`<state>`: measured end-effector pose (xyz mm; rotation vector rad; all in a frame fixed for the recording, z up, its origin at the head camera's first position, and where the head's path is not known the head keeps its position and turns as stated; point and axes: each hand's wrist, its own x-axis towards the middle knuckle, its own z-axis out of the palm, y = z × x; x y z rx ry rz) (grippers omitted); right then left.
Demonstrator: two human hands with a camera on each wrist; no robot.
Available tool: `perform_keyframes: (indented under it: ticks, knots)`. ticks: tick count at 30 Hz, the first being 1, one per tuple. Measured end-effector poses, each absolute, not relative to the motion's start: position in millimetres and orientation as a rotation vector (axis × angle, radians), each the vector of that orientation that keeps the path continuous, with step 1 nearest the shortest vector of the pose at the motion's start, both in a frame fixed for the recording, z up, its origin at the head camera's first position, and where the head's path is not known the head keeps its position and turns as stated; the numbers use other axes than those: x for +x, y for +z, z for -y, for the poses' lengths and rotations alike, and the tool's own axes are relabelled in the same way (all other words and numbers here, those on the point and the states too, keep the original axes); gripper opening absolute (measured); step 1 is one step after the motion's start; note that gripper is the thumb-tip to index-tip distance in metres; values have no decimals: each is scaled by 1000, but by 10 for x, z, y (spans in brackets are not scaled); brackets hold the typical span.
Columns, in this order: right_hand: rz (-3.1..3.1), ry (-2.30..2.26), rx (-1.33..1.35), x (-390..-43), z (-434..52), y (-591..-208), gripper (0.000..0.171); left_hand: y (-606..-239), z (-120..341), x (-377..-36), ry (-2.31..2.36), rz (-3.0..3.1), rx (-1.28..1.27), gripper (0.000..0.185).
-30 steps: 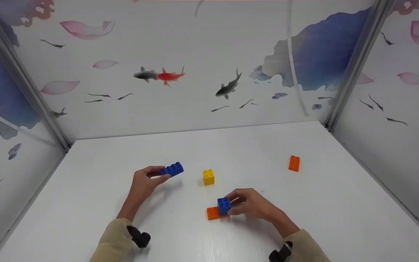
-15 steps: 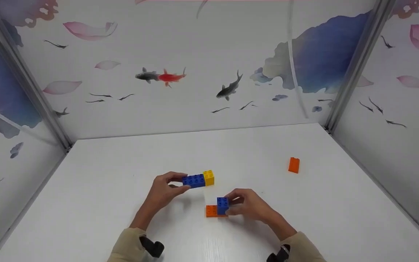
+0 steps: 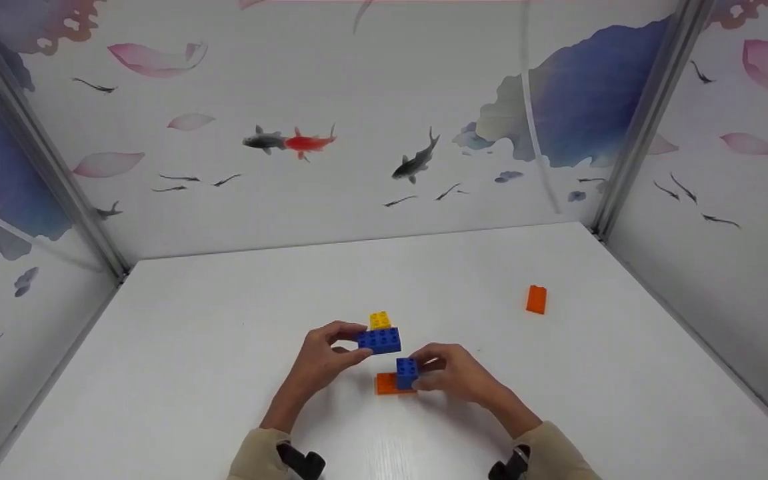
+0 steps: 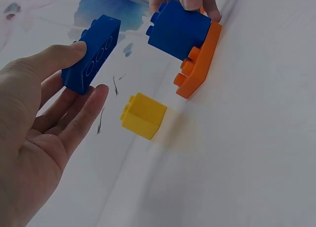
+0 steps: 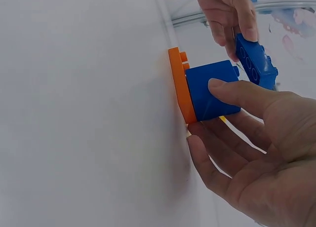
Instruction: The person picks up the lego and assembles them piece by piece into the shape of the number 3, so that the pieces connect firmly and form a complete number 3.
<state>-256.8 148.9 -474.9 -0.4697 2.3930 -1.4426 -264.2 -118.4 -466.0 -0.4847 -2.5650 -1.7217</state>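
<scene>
My left hand [image 3: 325, 355] pinches a long blue brick [image 3: 380, 341] between thumb and fingers, holding it above the table. In the left wrist view the brick [image 4: 94, 54] is tilted, its hollow underside partly showing. Lower right of it, my right hand [image 3: 457, 373] grips a square blue brick [image 3: 407, 373], which sits on the right end of a flat orange brick [image 3: 386, 383]. The studs at the orange brick's left end [image 4: 185, 69] are bare. Just behind the long blue brick stands a small yellow brick [image 3: 379, 320], partly covered by it in the head view.
Another flat orange brick [image 3: 537, 299] lies far to the right on the white table [image 3: 224, 320]. Printed panels with fish and petals [image 3: 357, 193] wall in the back and both sides, joined by metal posts [image 3: 637, 127].
My left hand has carried the long blue brick rightward and slightly nearer, from left of the yellow brick to in front of it. The right hand has stayed on the square blue brick.
</scene>
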Motion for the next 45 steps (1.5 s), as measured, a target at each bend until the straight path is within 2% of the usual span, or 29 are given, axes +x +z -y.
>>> perform_keyframes:
  ticks: [22,45]
  knots:
    - [-2419,-1453,-526,-2605,-1502,-4764,37,-4730,1052,-2601,-1806,2617,-595,40]
    - [-2440,-1436,-549,-2583,-1493,-4760,37,-4779,961,-2592,-1802,2638,-589,49]
